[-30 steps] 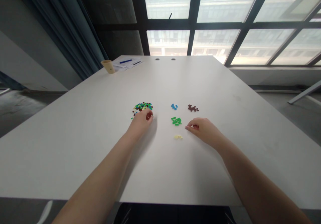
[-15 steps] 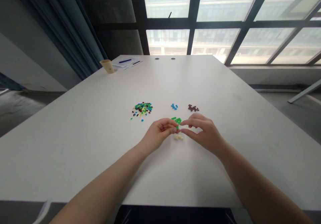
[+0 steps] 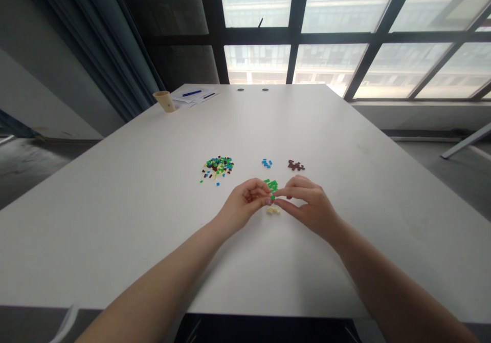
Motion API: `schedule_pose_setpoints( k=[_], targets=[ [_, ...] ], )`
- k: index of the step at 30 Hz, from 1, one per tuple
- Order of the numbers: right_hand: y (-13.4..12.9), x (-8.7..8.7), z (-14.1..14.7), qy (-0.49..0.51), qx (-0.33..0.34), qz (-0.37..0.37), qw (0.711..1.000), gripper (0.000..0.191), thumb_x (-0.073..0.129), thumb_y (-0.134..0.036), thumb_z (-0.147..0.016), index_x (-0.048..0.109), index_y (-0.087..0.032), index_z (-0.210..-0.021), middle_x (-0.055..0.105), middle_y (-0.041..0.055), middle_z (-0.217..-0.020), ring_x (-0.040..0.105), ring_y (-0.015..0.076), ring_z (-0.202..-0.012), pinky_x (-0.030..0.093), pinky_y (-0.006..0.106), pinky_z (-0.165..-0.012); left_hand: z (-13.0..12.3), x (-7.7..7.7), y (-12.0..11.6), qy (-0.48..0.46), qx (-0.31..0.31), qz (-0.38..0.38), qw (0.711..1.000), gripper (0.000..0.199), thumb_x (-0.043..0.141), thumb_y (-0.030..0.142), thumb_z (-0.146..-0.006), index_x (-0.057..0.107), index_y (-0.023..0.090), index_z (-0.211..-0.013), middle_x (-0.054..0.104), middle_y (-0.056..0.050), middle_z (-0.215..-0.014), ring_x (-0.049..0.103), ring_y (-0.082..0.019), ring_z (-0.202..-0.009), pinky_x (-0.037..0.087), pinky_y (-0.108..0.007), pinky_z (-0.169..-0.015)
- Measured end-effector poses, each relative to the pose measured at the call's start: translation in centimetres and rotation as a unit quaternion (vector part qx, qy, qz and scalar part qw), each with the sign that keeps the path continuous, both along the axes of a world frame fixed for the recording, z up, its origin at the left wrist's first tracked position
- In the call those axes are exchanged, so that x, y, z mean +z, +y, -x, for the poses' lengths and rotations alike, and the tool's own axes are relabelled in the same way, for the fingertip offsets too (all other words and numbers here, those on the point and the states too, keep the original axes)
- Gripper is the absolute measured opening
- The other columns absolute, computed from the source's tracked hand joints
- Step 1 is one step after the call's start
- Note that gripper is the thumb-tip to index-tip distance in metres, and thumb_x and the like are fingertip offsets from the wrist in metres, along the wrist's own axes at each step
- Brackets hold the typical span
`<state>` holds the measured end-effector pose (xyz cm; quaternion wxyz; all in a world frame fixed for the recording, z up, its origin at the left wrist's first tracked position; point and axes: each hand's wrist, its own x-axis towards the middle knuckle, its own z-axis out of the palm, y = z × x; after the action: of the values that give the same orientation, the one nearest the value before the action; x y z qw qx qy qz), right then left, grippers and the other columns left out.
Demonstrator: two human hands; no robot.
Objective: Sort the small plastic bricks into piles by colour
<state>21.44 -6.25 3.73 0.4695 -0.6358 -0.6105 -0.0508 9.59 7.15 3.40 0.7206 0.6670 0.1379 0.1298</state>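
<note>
My left hand [image 3: 242, 199] pinches a small green brick [image 3: 272, 197], held between the green cluster [image 3: 272, 185] and yellow pieces [image 3: 272, 210]. My right hand [image 3: 311, 202] has fingertips at its other side; whether they grip, I cannot tell. Paper cup [image 3: 164, 102] stands far left beside papers [image 3: 186, 98], contents hidden.

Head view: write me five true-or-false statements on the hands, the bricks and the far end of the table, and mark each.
1. A small green brick is between the fingertips of the left hand and the right hand. True.
2. The blue bricks lie right of the brown bricks. False: the blue bricks lie to their left.
3. The multicoloured pile includes green and blue bricks. True.
4. A blue pen lies on the papers. True.
5. The cup lies on its side. False: the cup stands upright.
</note>
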Motion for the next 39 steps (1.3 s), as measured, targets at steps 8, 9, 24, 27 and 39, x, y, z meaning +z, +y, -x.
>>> schedule_pose_setpoints(
  k=[8,9,24,27,39],
  targets=[
    [-0.4,1.2,0.0,0.011,-0.011,-0.037,0.999,0.008,0.063,-0.025,-0.078,0.071,-0.023,-0.079,0.057,0.0009,-0.062,0.053,0.0125,-0.062,0.045,0.028,-0.061,-0.1,-0.3,0.2,0.019,-0.013,-0.044,0.999,0.023,0.07,0.032,-0.067,0.056,0.016,-0.076,0.059,0.001,-0.067,0.055,-0.01,-0.065,0.043,-0.024,-0.065],
    [-0.4,1.4,0.0,0.012,-0.011,-0.04,0.999,0.008,0.064,-0.025,-0.077,0.071,-0.023,-0.079,0.057,0.0009,-0.062,0.053,0.0125,-0.061,0.045,0.028,-0.061,-0.1,-0.4,0.3,0.02,-0.016,-0.045,0.999,0.023,0.069,0.032,-0.068,0.056,0.016,-0.077,0.059,0.001,-0.068,0.054,-0.01,-0.066,0.042,-0.024,-0.065],
    [-0.4,0.6,-1.2,0.009,-0.035,-0.028,0.999,0.007,0.064,-0.024,-0.076,0.071,-0.021,-0.079,0.058,0.0014,-0.064,0.052,0.0123,-0.061,0.044,0.028,-0.062,0.3,-1.1,3.3,0.132,0.077,-0.3,0.942,0.021,0.057,0.036,-0.075,0.058,0.018,-0.086,0.063,-0.004,-0.08,0.058,-0.015,-0.073,0.045,-0.028,-0.068],
    [0.0,-1.1,-2.8,0.014,-0.082,0.039,0.996,0.01,0.063,-0.025,-0.077,0.071,-0.019,-0.079,0.057,0.0016,-0.065,0.052,0.0128,-0.065,0.043,0.027,-0.066,1.5,-1.5,7.2,0.252,0.159,-0.46,0.837,0.023,0.053,0.03,-0.074,0.061,0.017,-0.091,0.064,-0.008,-0.092,0.058,-0.019,-0.081,0.044,-0.032,-0.075],
    [1.6,-4.9,-3.9,0.006,-0.178,0.274,0.945,0.013,0.06,-0.025,-0.077,0.073,-0.023,-0.08,0.06,0.001,-0.07,0.052,0.0129,-0.067,0.036,0.025,-0.066,1.9,-2.9,11.2,0.392,0.108,-0.501,0.764,0.023,0.054,0.019,-0.067,0.064,0.018,-0.088,0.067,-0.005,-0.087,0.06,-0.018,-0.08,0.042,-0.024,-0.067]
  ],
)
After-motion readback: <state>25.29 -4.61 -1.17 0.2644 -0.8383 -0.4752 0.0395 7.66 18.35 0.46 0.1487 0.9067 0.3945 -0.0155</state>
